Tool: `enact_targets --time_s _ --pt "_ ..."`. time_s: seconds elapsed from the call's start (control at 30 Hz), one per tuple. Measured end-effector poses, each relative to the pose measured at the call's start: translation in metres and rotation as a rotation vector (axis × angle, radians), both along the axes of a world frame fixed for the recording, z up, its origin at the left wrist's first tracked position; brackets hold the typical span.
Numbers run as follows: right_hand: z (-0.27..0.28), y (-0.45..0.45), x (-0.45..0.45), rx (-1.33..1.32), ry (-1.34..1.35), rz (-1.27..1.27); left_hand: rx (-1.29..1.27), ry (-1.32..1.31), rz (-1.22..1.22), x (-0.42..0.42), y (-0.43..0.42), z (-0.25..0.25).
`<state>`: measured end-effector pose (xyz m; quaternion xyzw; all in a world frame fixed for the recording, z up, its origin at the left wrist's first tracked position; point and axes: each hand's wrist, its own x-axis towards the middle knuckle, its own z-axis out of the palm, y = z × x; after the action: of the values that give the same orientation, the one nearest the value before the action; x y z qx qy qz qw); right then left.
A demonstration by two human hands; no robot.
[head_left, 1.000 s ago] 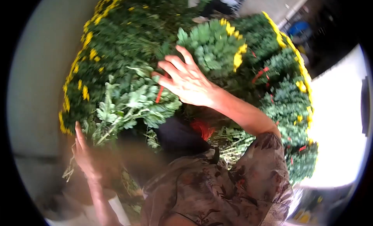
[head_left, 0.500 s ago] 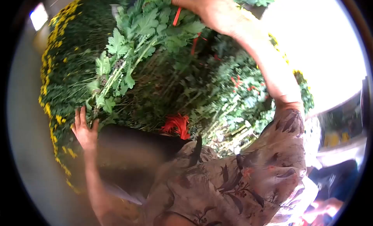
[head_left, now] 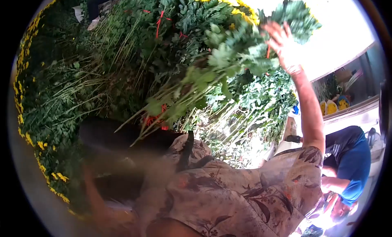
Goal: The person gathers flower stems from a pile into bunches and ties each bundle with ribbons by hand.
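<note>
At the upper right my right hand (head_left: 281,45) is on a leafy green bunch (head_left: 228,59), by its red tie (head_left: 268,51). The bunch lies tilted, its leafy end toward the upper right and its bare stems pointing to the lower left, over my dark-covered lap (head_left: 122,135). Motion blurs its stems and leaves. My left forearm (head_left: 94,196) shows faintly at the lower left; its hand is too dark and smeared to make out.
Yellow-flowered bunches (head_left: 222,12) with red ties lie ahead, and more line the left edge (head_left: 24,82). Red ties (head_left: 157,118) lie near my lap. A person in blue (head_left: 355,163) is at the right. Another person's leg (head_left: 94,10) shows at the upper left.
My right hand and the leafy bunch have moved to the right, and the stems have swung away from my left hand. My left hand has moved down and blurred. The view has turned rightward.
</note>
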<state>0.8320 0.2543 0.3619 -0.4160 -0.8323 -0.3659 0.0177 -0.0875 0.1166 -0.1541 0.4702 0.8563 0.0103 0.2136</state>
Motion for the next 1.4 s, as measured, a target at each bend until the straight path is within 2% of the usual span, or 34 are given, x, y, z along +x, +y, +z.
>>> enact_targets --time_s 0.03,0.07,0.1,0.13,0.17,0.2,0.23,0.27,0.3,0.33,0.37,0.4,0.43,0.53,0.57,0.6,0.63,0.67,0.7,0.73,0.77,0.83,0.9,0.93,0.97,1.0,1.07,1.1,1.2,1.23,1.27,1.3,1.37,1.4 --pt "-0.028 0.002 0.021 -0.006 -0.116 -0.153 0.101 -0.207 0.101 0.013 0.002 0.025" --pt "-0.063 0.005 0.050 -0.096 -0.005 -0.154 0.240 -0.539 0.246 0.049 0.004 0.072" --pt "-0.088 0.002 0.055 -0.141 -0.073 -0.330 0.325 -0.787 0.365 0.088 0.003 0.121" --pt "-0.115 0.006 0.058 -0.226 -0.084 -0.507 0.252 -0.409 0.150 0.071 0.000 0.102" --pt "-0.152 0.019 0.082 -0.175 -0.223 -0.559 0.177 0.002 -0.015 0.057 -0.003 0.086" --pt "-0.185 0.033 0.098 -0.237 -0.219 -0.601 0.246 0.000 0.026 0.053 -0.007 0.076" --pt "-0.204 0.041 0.099 -0.311 -0.203 -0.682 0.198 -0.087 0.035 0.101 -0.007 0.144" --pt "-0.213 0.052 0.103 -0.227 -0.173 -0.693 0.154 0.074 0.075 0.089 -0.003 0.122" --pt "-0.221 0.064 0.108 -0.144 -0.140 -0.702 0.152 0.018 0.144 0.092 0.000 0.131" --pt "-0.230 0.079 0.133 -0.147 -0.378 -0.578 0.168 -0.002 0.171 0.084 -0.002 0.131" --pt "-0.227 0.080 0.128 -0.273 -0.350 -0.676 0.128 -0.168 0.266 0.103 -0.011 0.154" --pt "-0.207 0.099 0.104 -0.469 -0.453 -0.696 0.100 -0.338 0.358 0.125 -0.011 0.185" --pt "-0.184 0.116 0.074 -0.676 -0.533 -0.710 0.098 -0.332 0.408 0.137 -0.012 0.208" --pt "-0.129 0.130 -0.080 -1.114 0.324 -0.383 0.200 -0.509 0.320 0.141 -0.036 0.237" --pt "-0.098 0.116 -0.176 -1.082 0.201 -0.068 0.275 -0.547 0.261 0.133 -0.043 0.239" --pt "-0.074 0.096 -0.260 -1.042 0.243 0.134 0.286 -0.472 0.222 0.131 -0.046 0.258" --pt "-0.065 0.073 -0.324 -1.106 0.426 0.177 0.293 -0.398 0.179 0.134 -0.046 0.286" --pt "-0.067 0.063 -0.372 -1.152 0.499 0.408 0.366 -0.321 0.185 0.136 -0.050 0.303" --pt "-0.071 0.059 -0.417 -1.143 0.424 0.619 0.380 -0.327 0.229 0.131 -0.054 0.316" --pt "-0.084 0.060 -0.458 -1.193 0.315 0.711 0.398 -0.330 0.277 0.125 -0.059 0.322" --pt "-0.106 0.060 -0.499 -1.209 0.253 0.871 0.399 -0.327 0.314 0.121 -0.067 0.321" --pt "-0.160 0.063 -0.577 -1.331 -0.036 0.792 0.560 -0.433 0.526 0.109 -0.082 0.318" --pt "-0.240 0.060 -0.640 -1.370 -0.229 0.684 0.646 -0.533 0.753 0.093 -0.102 0.276" --pt "-0.262 0.044 -0.662 -1.311 -0.310 0.644 0.671 -0.612 0.888 0.087 -0.113 0.255" --pt "-0.297 0.039 -0.685 -1.464 -0.331 0.601 0.591 -0.767 1.005 0.078 -0.126 0.239" --pt "-0.353 0.037 -0.703 -1.676 -0.195 0.610 0.510 -0.752 1.081 0.075 -0.125 0.235" --pt "-0.414 0.007 -0.729 -1.757 0.037 0.449 0.608 -0.812 1.075 0.065 -0.125 0.213" --pt "-0.439 -0.007 -0.738 -1.740 0.053 0.432 0.578 -0.806 1.101 0.062 -0.121 0.209" --pt "-0.463 -0.050 -0.750 -1.704 0.095 0.235 0.541 -0.824 1.181 0.057 -0.114 0.187" --pt "-0.461 -0.057 -0.760 -1.758 -0.041 0.114 0.542 -0.804 1.244 0.058 -0.114 0.179" --pt "-0.461 -0.067 -0.765 -1.805 -0.018 0.014 0.543 -0.781 1.307 0.058 -0.116 0.173" --pt "-0.462 -0.076 -0.758 -1.949 0.153 0.166 0.553 -0.773 1.323 0.057 -0.121 0.168" --pt "-0.481 -0.101 -0.742 -2.010 0.301 0.336 0.542 -0.781 1.519 0.051 -0.130 0.162" --pt "-0.465 -0.107 -0.732 -2.148 0.305 0.401 0.553 -0.770 1.537 0.049 -0.134 0.170"
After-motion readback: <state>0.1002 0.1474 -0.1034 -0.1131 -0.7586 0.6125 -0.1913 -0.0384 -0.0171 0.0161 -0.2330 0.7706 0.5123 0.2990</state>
